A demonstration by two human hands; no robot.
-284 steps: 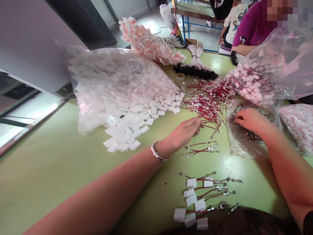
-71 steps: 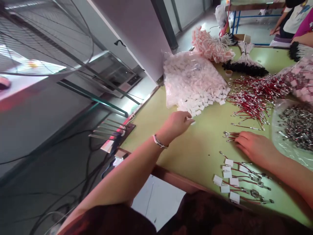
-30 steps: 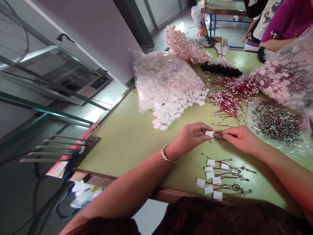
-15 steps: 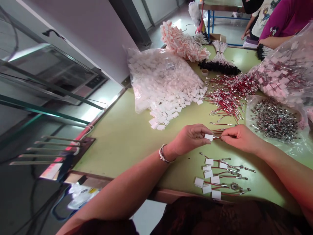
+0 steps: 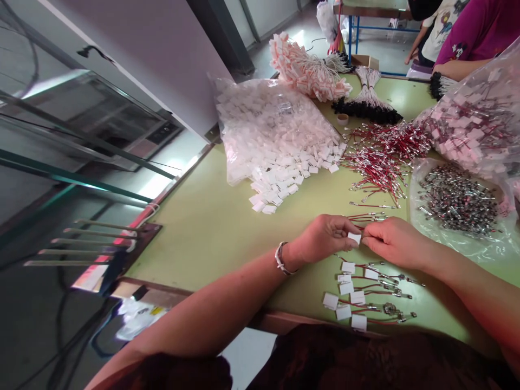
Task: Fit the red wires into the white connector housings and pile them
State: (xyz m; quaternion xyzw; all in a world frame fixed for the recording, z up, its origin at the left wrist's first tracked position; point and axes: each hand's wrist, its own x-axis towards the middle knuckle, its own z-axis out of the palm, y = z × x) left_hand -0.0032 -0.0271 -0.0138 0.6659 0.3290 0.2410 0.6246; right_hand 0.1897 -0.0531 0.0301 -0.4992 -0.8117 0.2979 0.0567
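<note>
My left hand (image 5: 325, 238) pinches a small white plastic connector housing (image 5: 355, 237) between thumb and fingers. My right hand (image 5: 392, 241) is closed right beside it, fingertips meeting the housing's right side, on a red wire that its fingers now almost wholly hide. How deep the wire sits in the housing cannot be seen. Just beyond both hands lie a few loose red wires (image 5: 365, 218) with metal ends. Nearer my body, several white housings with red wires (image 5: 357, 298) are laid out in a loose group on the green tabletop (image 5: 195, 233).
A clear bag (image 5: 276, 119) spills white housings at the back left. Red wires (image 5: 377, 168) are heaped behind my hands. To the right are a plastic bag of metal parts (image 5: 459, 200) and a bag of wired housings (image 5: 467, 124). A metal-pronged rack (image 5: 138, 244) stands at the left edge.
Both hands have come slightly nearer my body. My right fingers have closed up to the housing, covering the wire stretch that showed between the hands.
</note>
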